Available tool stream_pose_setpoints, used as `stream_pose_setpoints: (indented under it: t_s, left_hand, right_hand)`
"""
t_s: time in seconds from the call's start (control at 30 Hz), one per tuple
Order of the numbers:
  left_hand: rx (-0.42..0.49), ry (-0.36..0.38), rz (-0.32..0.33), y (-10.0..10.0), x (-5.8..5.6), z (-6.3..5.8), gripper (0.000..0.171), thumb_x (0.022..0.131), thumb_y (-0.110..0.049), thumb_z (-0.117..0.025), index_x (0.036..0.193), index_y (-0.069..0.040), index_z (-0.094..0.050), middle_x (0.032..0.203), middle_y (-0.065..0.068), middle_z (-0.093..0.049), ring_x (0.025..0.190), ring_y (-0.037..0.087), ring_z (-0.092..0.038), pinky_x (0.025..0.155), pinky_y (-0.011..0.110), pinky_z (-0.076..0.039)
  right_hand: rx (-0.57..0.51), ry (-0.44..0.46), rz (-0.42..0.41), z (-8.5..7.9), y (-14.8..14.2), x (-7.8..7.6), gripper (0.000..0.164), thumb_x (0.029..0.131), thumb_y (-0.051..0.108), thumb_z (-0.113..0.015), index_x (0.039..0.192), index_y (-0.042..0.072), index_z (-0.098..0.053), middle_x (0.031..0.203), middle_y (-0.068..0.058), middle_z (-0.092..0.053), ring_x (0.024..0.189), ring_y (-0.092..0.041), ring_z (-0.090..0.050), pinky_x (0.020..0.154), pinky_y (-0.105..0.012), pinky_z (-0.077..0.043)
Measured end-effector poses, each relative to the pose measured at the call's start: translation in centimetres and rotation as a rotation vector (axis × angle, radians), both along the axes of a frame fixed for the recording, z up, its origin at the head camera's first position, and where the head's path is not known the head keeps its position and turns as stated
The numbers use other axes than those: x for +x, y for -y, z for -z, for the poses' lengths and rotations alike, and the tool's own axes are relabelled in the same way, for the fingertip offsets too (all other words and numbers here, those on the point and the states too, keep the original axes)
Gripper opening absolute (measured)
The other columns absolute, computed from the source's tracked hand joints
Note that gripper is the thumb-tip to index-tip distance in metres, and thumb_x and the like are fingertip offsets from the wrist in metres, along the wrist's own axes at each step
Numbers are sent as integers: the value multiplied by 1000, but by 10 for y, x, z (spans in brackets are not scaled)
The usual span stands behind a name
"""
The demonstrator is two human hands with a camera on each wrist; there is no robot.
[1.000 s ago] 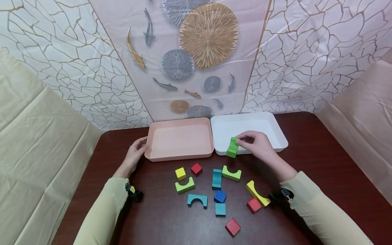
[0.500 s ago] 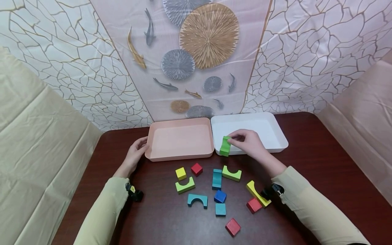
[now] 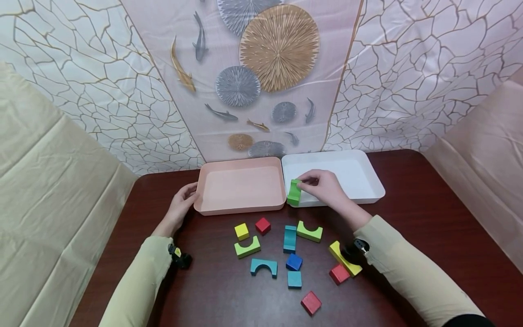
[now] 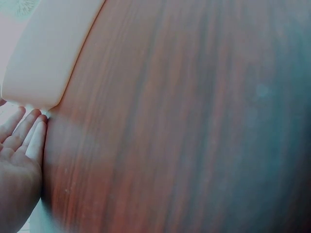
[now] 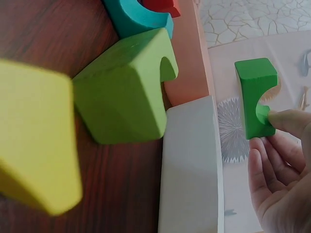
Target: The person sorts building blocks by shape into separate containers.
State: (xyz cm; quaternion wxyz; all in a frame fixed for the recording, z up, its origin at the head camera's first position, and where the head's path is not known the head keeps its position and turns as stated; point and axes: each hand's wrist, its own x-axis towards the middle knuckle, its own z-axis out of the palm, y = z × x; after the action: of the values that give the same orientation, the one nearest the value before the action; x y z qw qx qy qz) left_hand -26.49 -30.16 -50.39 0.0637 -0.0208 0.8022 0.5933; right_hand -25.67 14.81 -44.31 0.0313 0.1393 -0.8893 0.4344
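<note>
My right hand pinches a green arch block between thumb and fingers, over the near-left corner of the white tray. In the right wrist view the green arch block stands upright with its curved notch toward the thumb. At the left end of the pink tray, my left hand rests with its fingers at the tray's side. The left wrist view shows those fingers stretched out straight against the tray wall.
On the dark wooden table lie a yellow cube, a blue cube, a teal cube, several red cubes, light-green arches, teal arches and a yellow arch. A patterned cloth hangs behind the trays.
My right hand has moved left and slightly away from me with the green arch block, along the white tray's near edge toward the pink tray. The left hand stays where it was.
</note>
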Motion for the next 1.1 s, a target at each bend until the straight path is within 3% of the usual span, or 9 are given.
stream_pose_setpoints:
  t_s: [0.3,0.83,1.1]
  left_hand:
    - [22,1,5,-1,1,-2,57,114,-18,-51,165,-1,-33,167,24,-37,151,37,-40,96,8,-41]
    - [13,-9,-2,0,0,0,56,113,-17,-51,164,-1,-34,166,25,-38,150,38,-41,94,6,-41]
    - [6,7,3,0,1,-1,58,114,-21,-52,165,-3,-33,168,23,-37,152,37,-40,99,11,-41]
  right_hand:
    - [15,-1,-20,-4,15,-9,21,97,13,-77,114,2,-81,106,-17,-80,96,-31,-73,87,-38,-57]
    - [-7,6,-59,-5,41,-18,22,97,10,-77,116,-1,-80,108,-19,-80,97,-33,-74,89,-45,-60]
    - [4,22,-59,1,51,-21,22,98,11,-76,117,0,-80,109,-18,-79,98,-32,-74,89,-44,-60]
